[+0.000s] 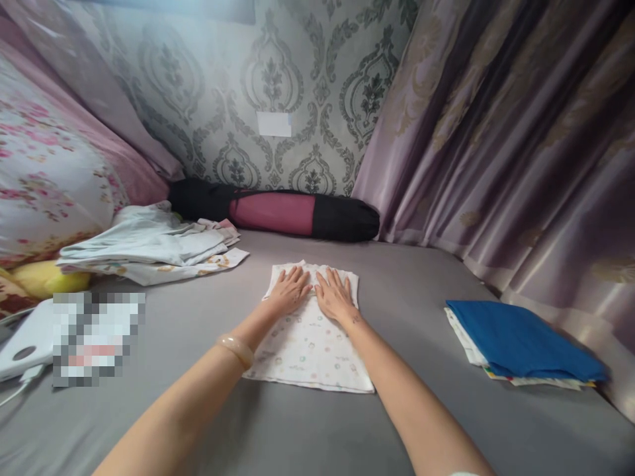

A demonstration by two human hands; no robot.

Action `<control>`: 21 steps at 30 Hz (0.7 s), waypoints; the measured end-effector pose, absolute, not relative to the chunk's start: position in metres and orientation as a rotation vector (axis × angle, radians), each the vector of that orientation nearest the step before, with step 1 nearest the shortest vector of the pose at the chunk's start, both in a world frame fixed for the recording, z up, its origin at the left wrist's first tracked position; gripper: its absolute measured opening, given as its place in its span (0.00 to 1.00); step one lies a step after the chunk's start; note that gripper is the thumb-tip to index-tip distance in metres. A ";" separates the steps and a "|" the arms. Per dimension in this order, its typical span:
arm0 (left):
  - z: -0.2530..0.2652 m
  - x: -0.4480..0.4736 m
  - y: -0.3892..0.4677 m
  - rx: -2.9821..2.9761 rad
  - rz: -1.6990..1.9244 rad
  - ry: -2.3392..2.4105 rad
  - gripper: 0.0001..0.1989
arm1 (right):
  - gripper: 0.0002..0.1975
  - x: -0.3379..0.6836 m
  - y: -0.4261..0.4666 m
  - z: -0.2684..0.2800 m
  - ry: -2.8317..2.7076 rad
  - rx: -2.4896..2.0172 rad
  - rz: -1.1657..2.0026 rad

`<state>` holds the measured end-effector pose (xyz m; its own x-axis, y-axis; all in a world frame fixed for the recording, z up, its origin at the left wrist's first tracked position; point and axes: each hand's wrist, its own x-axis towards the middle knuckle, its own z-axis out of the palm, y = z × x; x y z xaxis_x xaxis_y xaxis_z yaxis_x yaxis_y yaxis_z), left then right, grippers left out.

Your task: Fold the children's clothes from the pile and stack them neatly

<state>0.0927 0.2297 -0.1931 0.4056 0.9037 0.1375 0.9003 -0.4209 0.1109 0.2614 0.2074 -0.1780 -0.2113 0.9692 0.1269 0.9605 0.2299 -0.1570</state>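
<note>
A white garment (312,350) with a small printed pattern lies folded and flat on the grey bed sheet (411,291). My left hand (289,291) rests palm down on its far left part, fingers spread. On the far right part lies my right hand (335,294), also flat with the fingers apart. Both hands touch the cloth and grip nothing. The cloth under my palms is hidden. A pale bangle (237,350) circles my left wrist.
Folded clothes with a blue piece (526,340) on top lie at right. A loose pile of light clothes (159,241) sits at left, near a white device (30,340) with a cable. A black and pink roll bag (272,213) lies along the wall.
</note>
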 end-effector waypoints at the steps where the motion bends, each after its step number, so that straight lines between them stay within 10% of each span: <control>1: -0.195 0.094 0.229 2.620 0.269 1.674 0.28 | 0.26 0.260 0.207 -0.180 -2.293 -1.830 0.060; 21: -0.178 0.031 0.208 2.441 0.537 1.812 0.24 | 0.22 0.316 0.198 -0.168 -1.938 -1.637 0.244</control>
<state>0.0313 0.2084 -0.1776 0.2513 0.9369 0.2431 0.9179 -0.3104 0.2471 0.3159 0.1980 -0.1683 -0.0746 0.9468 0.3130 0.8399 0.2289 -0.4922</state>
